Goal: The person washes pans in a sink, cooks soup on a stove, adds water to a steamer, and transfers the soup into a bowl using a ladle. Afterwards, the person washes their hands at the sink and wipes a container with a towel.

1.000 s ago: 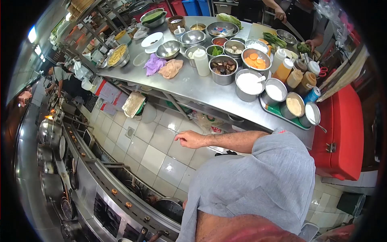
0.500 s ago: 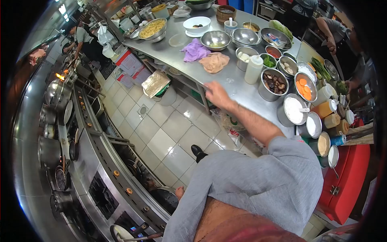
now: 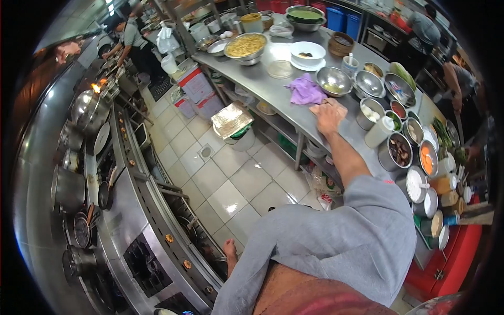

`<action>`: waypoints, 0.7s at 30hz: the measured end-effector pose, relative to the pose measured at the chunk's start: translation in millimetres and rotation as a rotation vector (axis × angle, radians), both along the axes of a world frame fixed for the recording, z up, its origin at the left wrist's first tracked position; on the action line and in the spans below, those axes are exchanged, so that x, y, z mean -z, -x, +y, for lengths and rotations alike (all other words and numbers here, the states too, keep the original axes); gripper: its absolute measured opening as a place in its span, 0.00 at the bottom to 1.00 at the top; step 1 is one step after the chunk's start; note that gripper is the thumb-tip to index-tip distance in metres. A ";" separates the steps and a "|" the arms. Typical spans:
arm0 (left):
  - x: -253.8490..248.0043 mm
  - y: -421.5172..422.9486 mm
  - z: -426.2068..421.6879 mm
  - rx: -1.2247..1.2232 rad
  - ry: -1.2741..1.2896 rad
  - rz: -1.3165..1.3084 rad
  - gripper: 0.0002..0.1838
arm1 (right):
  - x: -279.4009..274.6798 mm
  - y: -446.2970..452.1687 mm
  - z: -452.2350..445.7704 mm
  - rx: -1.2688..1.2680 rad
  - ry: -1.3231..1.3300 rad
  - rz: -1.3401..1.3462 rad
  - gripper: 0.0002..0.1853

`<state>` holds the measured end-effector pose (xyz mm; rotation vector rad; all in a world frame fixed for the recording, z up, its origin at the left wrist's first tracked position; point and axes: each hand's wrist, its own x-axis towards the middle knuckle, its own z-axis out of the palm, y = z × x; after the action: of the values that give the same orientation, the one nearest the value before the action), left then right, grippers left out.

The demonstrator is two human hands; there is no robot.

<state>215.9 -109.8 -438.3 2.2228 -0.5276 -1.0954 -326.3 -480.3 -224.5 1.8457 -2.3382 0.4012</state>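
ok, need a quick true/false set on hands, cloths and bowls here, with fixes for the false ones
1. The right hand is on the peach cloth. True.
2. The purple cloth lies inside a metal bowl. False: it lies on the steel table, beside the metal bowl.
3. The orange slices are in a metal container. True.
4. The left hand holds a squeeze bottle. False: no bottle shows in it; the squeeze bottle stands on the table.
5. Noodles fill a bowl on the table. True.
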 end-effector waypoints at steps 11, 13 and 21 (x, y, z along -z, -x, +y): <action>-7.1 15.3 -22.1 0.157 -0.130 -0.007 0.18 | -11.2 19.6 176.3 0.059 0.220 0.102 0.20; 11.4 18.2 -29.4 0.176 -0.081 0.005 0.19 | -4.8 19.3 169.4 0.138 0.228 0.128 0.21; -6.5 61.9 -48.9 -0.041 -0.028 0.029 0.19 | -34.8 8.7 153.7 0.209 0.103 -0.022 0.24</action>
<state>153.9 -158.7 -431.8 2.2286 -0.4544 -1.1189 -335.0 -326.5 -189.8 1.5416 -2.4431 0.5057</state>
